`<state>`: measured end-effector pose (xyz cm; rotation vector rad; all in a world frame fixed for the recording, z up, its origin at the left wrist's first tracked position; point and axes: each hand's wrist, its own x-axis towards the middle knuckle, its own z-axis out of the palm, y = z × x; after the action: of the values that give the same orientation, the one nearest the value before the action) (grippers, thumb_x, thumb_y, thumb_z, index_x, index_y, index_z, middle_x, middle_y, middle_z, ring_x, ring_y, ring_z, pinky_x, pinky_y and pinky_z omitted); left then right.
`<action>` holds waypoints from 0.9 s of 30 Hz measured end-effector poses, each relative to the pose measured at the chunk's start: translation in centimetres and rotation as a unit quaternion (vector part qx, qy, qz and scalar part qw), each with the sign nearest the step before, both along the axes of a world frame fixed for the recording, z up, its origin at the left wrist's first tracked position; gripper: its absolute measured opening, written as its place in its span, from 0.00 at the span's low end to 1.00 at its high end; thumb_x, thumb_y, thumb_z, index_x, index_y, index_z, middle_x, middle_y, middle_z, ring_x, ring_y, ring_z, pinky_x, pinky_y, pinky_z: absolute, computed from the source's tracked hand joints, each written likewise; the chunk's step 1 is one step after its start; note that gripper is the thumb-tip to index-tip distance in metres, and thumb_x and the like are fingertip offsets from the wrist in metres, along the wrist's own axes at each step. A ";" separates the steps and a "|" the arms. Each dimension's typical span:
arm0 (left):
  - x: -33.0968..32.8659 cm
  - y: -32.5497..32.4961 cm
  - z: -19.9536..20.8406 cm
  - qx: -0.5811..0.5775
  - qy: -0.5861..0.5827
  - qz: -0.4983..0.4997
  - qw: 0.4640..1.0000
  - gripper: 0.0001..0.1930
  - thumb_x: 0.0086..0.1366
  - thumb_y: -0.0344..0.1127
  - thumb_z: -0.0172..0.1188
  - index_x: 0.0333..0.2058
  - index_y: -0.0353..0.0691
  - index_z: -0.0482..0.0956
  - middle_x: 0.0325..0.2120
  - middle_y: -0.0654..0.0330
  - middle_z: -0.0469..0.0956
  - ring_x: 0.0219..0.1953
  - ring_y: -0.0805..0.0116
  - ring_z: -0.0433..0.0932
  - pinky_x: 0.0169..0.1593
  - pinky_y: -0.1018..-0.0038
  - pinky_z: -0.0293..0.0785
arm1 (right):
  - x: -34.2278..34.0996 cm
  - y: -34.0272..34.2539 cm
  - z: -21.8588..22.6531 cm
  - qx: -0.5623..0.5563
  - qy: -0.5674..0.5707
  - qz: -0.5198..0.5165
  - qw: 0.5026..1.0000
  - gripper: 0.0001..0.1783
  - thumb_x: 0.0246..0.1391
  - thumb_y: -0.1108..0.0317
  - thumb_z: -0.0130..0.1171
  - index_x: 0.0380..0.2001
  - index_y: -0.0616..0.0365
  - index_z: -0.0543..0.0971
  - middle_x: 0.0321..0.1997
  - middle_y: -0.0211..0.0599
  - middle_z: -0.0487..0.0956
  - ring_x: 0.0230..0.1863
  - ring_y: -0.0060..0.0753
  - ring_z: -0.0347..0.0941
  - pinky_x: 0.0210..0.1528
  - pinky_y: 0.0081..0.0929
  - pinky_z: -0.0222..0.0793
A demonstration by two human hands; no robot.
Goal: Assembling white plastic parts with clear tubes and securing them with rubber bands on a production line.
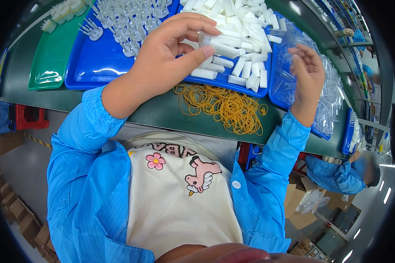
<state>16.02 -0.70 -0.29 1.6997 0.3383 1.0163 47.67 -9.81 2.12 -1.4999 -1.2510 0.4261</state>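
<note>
My left hand [173, 55] is over the blue tray [262, 92] of white blocks [245, 26], thumb and fingers curled round a small translucent plastic piece [203, 40]. White blocks lie just behind that piece, so its full shape is hard to make out. At the right, my right hand [309, 72] has its fingers bent in toward the thumb, above a blue tray [276, 94] of clear plastic tubes [331, 92]. Whatever is at its fingertips blends with the clear tubes below. Yellow rubber bands [230, 107] lie in a loose heap on the green table between my forearms.
A blue tray [92, 70] holds upright white pronged parts [127, 22] at the left, beside a green tray [48, 72] with bristly pale pieces. A red stool [30, 117] stands beyond the table at left. Another person [342, 173] in blue sits at right, near cardboard boxes [300, 201].
</note>
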 end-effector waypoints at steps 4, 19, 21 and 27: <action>0.0 0.3 -0.1 -0.008 -0.008 0.006 1.000 0.15 0.63 0.22 0.58 0.49 0.36 0.76 0.55 0.56 0.69 0.48 0.72 0.72 0.45 0.77 0.75 | -2.5 1.3 1.3 0.107 0.314 0.229 0.915 0.14 0.55 0.82 0.57 0.45 0.63 0.74 0.51 0.53 0.77 0.43 0.31 0.77 0.39 0.18 0.74; -0.2 0.0 0.6 -0.043 -0.001 0.028 0.999 0.20 0.59 0.20 0.62 0.51 0.36 0.78 0.41 0.61 0.67 0.42 0.73 0.71 0.47 0.79 0.79 | -7.9 1.4 -0.9 0.075 0.188 0.185 0.962 0.16 0.56 0.78 0.61 0.48 0.66 0.73 0.46 0.52 0.81 0.44 0.37 0.81 0.36 0.21 0.75; -0.2 0.0 0.6 -0.046 -0.001 0.028 0.999 0.20 0.59 0.20 0.62 0.52 0.36 0.78 0.41 0.61 0.67 0.42 0.73 0.71 0.47 0.79 0.79 | -8.2 1.3 -1.0 0.077 0.196 0.188 0.959 0.16 0.55 0.78 0.61 0.47 0.66 0.73 0.46 0.52 0.80 0.44 0.37 0.81 0.37 0.21 0.75; -0.3 0.1 0.5 -0.049 0.000 0.031 0.998 0.20 0.59 0.21 0.63 0.52 0.36 0.78 0.41 0.61 0.67 0.42 0.73 0.72 0.47 0.79 0.79 | -8.0 1.4 -0.9 0.086 0.195 0.154 0.965 0.14 0.55 0.79 0.60 0.45 0.66 0.74 0.47 0.52 0.80 0.44 0.36 0.81 0.38 0.22 0.75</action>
<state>15.74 -0.56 0.23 1.6102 0.4364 1.0283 39.70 -8.39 1.24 -1.0139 -1.1695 0.7575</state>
